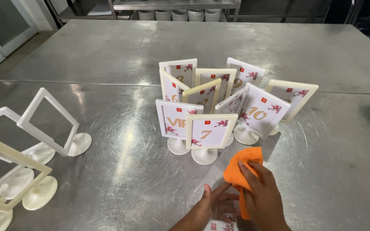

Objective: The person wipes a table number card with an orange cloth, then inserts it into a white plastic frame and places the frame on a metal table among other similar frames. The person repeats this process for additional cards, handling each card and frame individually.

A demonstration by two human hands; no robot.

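My right hand [263, 194] grips an orange cloth [241, 168] and presses it down at the near edge of the steel table [120, 141]. My left hand [213, 206] lies flat beside it, fingers spread over a card with a red flower print [219, 225] that is mostly cut off by the frame's bottom edge. Just beyond the cloth stands a cluster of several cream and white framed table signs on round bases [210, 132], each holding a printed card with red blossoms.
Several frames without cards [48, 124] stand on round bases at the left, cream and white. A seam [86, 82] joins this table to a second steel table behind. Stacked white bowls [180, 15] sit on a shelf at the back.
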